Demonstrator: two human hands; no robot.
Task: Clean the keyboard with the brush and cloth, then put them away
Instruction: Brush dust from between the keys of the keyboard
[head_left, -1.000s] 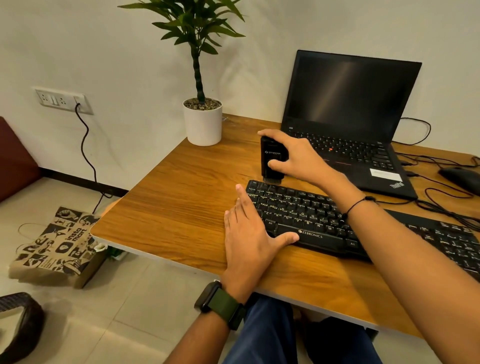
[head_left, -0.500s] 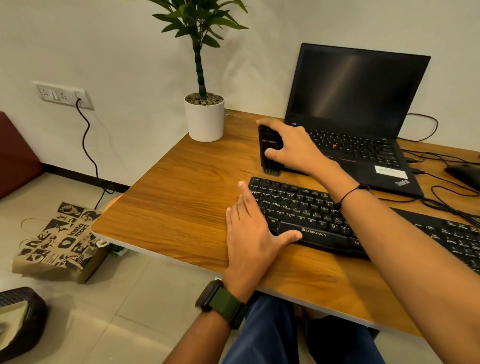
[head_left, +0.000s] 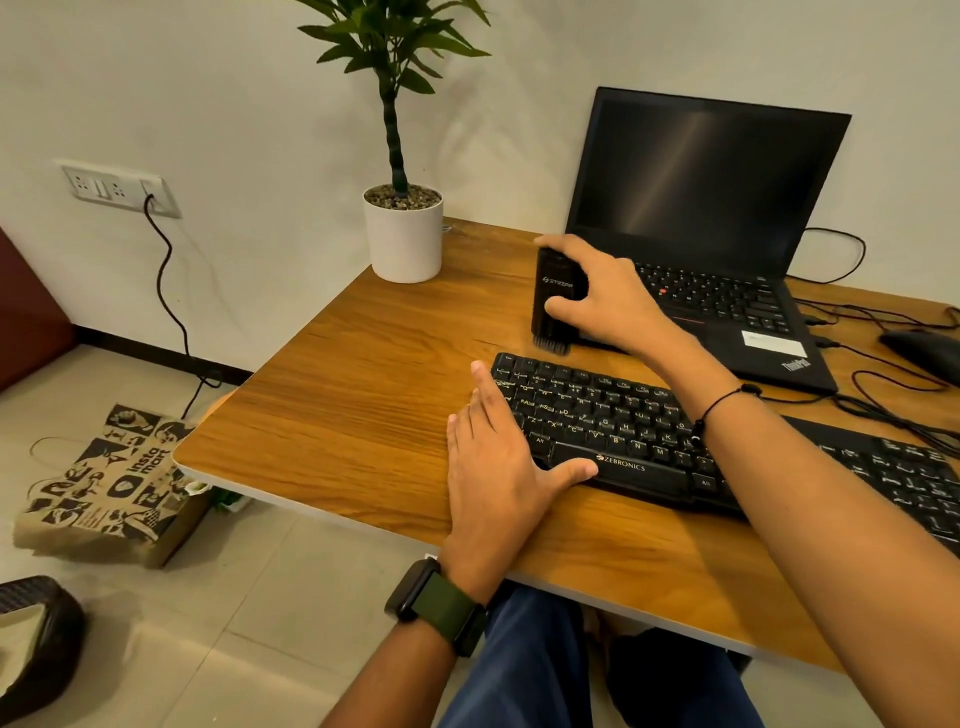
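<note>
Brush: a black block-shaped plastic brush (head_left: 555, 301) with short dark bristles at its bottom end stands upright just beyond the far left corner of the keyboard, bristles pointing down at the desk; whether they touch the wood cannot be told.
Right hand: the right hand (head_left: 605, 296) grasps the brush from the side, thumb across its front face, fingers curled over its top and far side.
Left hand: the left hand (head_left: 501, 467) lies flat and relaxed on the desk against the keyboard's left end, fingers straight, thumb resting on the front edge by the space bar; it grips nothing.
Keyboard: a long black plastic keyboard (head_left: 639, 431) with white lettering and a ZEBRONICS mark lies on the desk, running off to the right.
Desk: a brown wood-grain desk (head_left: 337, 405) with a pale edge carries the keyboard.
Laptop: an open black laptop (head_left: 711, 208) with a dark screen sits behind the keyboard.
Plant: a green leafy plant in a white round pot (head_left: 403, 236) stands behind and left of the keyboard.
Cloth: not visible in this view.
Floor: a printed brown paper bag (head_left: 111, 488) lies on the tiles, well left of the keyboard.
</note>
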